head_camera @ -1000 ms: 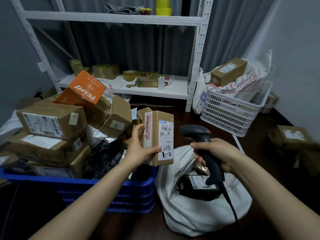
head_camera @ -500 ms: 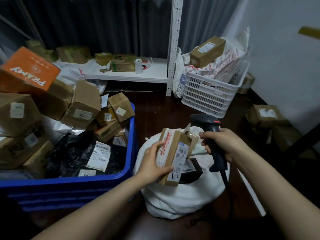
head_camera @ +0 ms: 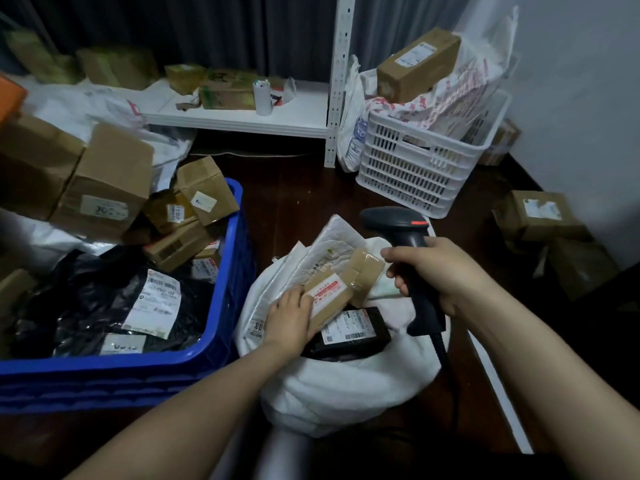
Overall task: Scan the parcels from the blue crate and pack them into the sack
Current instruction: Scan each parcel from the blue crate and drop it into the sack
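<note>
The left hand (head_camera: 289, 320) lay palm down in the mouth of the white fabric sack (head_camera: 346, 382), its fingers curled over the near end of a small brown cardboard parcel with a red-and-white label (head_camera: 334, 292). How the thumb sat under the parcel could not be seen. The parcel lay tilted inside the sack's opening, resting on a flat black parcel with a white barcode label (head_camera: 351, 332) and touching a white padded mailer (head_camera: 334, 249) that stood up behind it.

The right hand (head_camera: 438, 273) was wrapped tightly round the handle of a black handheld barcode scanner (head_camera: 398, 225), all fingers closed on the grip. It held the scanner upright just beside the sack's right edge, with the head above the hand. The scanner's dark cable ran down from the handle past the sack.

The blue plastic crate (head_camera: 227, 306) stood just left of the sack. It held brown cardboard boxes (head_camera: 204, 192) at its far end and black plastic bag parcels with white labels (head_camera: 86, 299) nearer. A white slotted plastic basket (head_camera: 415, 171) stood well apart, against the white metal shelf (head_camera: 242, 117).
</note>
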